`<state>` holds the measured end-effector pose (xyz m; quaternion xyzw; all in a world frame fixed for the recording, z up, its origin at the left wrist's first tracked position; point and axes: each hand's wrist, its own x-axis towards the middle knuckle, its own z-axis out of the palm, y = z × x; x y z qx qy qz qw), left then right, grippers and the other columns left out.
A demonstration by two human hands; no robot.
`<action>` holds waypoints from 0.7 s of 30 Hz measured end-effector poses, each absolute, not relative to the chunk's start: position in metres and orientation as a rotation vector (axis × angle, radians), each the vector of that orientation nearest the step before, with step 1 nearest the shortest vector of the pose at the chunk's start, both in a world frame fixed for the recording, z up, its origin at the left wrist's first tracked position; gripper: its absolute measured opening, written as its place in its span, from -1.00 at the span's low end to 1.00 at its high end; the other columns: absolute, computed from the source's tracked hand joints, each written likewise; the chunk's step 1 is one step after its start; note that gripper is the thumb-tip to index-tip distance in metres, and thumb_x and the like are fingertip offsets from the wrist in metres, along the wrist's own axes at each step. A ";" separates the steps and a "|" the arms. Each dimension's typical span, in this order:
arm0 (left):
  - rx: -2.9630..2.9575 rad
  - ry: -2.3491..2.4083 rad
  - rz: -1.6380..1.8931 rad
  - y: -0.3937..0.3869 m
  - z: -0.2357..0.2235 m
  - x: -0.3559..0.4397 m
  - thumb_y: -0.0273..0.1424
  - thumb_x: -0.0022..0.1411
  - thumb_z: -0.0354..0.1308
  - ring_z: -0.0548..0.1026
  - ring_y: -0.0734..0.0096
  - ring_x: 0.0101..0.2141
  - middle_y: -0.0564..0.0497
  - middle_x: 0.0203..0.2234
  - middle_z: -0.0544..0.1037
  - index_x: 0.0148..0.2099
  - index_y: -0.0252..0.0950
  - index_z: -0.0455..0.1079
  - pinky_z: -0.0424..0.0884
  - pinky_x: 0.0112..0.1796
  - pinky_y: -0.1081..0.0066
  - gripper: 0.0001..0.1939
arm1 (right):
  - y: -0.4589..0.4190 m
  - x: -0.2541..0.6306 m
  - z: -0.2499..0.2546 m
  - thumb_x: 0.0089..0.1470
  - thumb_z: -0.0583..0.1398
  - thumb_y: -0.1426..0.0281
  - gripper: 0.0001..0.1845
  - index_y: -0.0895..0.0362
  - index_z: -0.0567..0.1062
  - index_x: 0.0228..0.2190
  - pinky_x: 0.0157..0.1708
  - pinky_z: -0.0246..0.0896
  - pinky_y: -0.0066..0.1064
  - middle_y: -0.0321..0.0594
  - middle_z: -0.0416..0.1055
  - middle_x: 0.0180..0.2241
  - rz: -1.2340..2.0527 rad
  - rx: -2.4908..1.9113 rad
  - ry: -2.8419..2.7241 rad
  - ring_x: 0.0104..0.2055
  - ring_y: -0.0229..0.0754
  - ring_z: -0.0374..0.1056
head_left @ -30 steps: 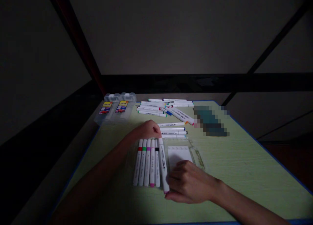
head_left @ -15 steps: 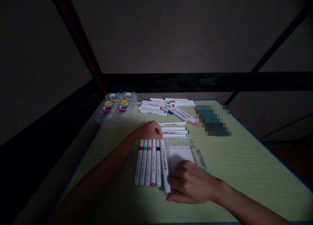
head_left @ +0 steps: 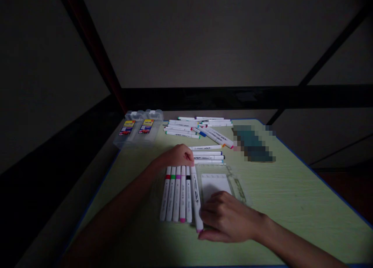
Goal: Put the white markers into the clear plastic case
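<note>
A white marker [head_left: 196, 198] with a pink near end lies between my two hands, slightly askew to the row beside it. My left hand [head_left: 180, 155] is closed at its far end, fingertips pinched there. At its near end my right hand [head_left: 225, 217] is curled, thumb and fingers against the pink tip. To its left lie several white markers [head_left: 176, 198] side by side, with red, green, purple, pink and black bands. They rest in a clear plastic case [head_left: 243, 200] whose right part holds a white card [head_left: 215, 181], partly hidden by my right hand.
Behind my left hand several markers [head_left: 208, 153] lie crosswise. Farther back is a loose pile of markers [head_left: 182, 134]. Two clear plastic cases [head_left: 136, 134] with colourful labels stand at the back left. A pixelated, dark flat object [head_left: 253, 143] lies right. The table [head_left: 285, 205] has blue edges.
</note>
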<state>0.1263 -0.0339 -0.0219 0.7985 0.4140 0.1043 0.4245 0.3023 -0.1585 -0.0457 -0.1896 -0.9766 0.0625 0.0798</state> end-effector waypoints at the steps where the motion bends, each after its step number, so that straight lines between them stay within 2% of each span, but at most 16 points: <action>1: 1.976 1.020 0.274 -0.033 -0.021 0.126 -0.50 -0.13 0.18 0.36 0.54 -0.55 0.05 -0.63 0.45 -0.46 -0.43 0.45 0.23 -0.49 0.54 -0.90 | -0.159 0.302 -0.046 0.10 -0.02 0.10 -0.56 0.14 0.32 -0.60 -0.59 -0.30 -0.34 -0.34 0.29 -0.66 0.187 -0.570 -2.921 -0.66 -0.33 0.10; 13: 1.896 1.075 0.340 -0.033 -0.023 0.127 -0.47 -0.12 0.16 0.37 0.53 -0.58 0.06 -0.65 0.45 -0.47 -0.43 0.46 0.24 -0.50 0.53 -0.88 | -0.158 0.303 -0.042 0.11 -0.02 0.12 -0.60 0.14 0.32 -0.56 -0.59 -0.28 -0.34 -0.33 0.30 -0.63 0.219 -0.640 -2.918 -0.64 -0.32 0.13; 21: 1.863 1.040 0.356 -0.030 -0.027 0.124 -0.45 -0.11 0.17 0.37 0.53 -0.59 0.05 -0.67 0.44 -0.48 -0.42 0.46 0.24 -0.50 0.52 -0.88 | -0.160 0.304 -0.042 0.13 -0.07 0.12 -0.59 0.18 0.34 -0.46 -0.60 -0.16 -0.34 -0.27 0.33 -0.62 0.140 -0.630 -2.771 -0.63 -0.29 0.17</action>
